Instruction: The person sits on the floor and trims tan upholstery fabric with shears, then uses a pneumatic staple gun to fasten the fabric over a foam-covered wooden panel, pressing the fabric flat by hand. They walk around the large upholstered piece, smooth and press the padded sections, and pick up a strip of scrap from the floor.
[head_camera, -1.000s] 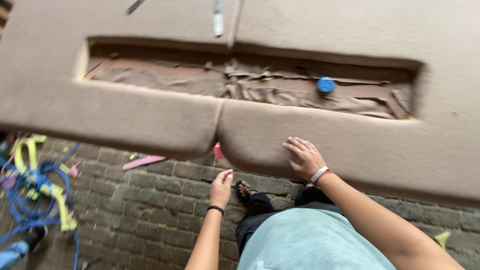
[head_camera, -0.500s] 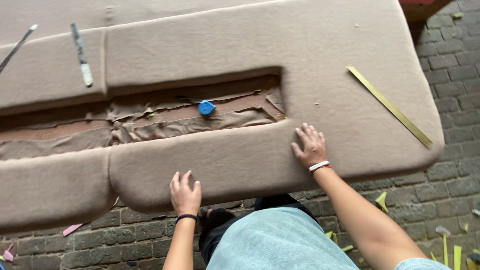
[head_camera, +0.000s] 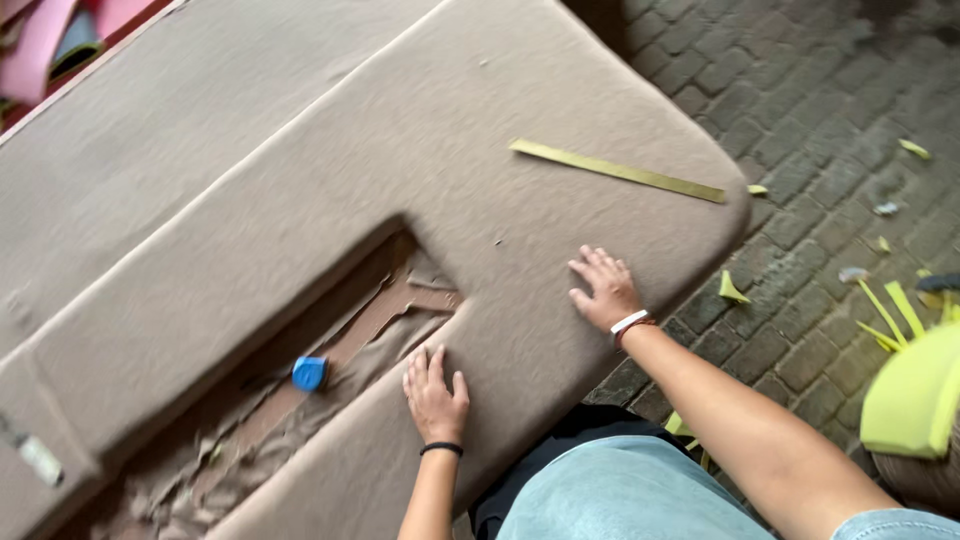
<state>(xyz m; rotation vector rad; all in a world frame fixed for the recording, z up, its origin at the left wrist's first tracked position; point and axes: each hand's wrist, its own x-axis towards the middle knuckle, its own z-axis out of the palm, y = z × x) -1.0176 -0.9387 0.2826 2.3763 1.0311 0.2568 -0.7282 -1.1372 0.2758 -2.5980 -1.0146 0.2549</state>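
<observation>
We see a large brown fabric-covered cushion panel (head_camera: 330, 190) filling most of the view, lying tilted across a brick-paved floor (head_camera: 800, 90). A long recessed slot (head_camera: 330, 350) runs through the panel toward its lower left edge, with loose, torn brown fabric bunched inside it. Near the panel's far right corner a thin yellow-green strip (head_camera: 617, 171) lies flat on the fabric, well apart from both hands.

At the right edge of the floor we see a bright yellow-green foam piece (head_camera: 915, 395), with smaller yellow-green scraps (head_camera: 733, 289) scattered over the bricks near it.

Our right hand (head_camera: 603, 290) rests flat on the panel close to its right edge, fingers spread wide and holding nothing; a white band sits on the wrist. Our left hand (head_camera: 434, 393) lies flat on the panel's near rim, just beside the end of the slot, fingers loosely spread and also holding nothing; a black band circles that wrist.

Inside the slot, to the left of the left hand and not touching it, sits a small blue cap-like object (head_camera: 309, 373).
</observation>
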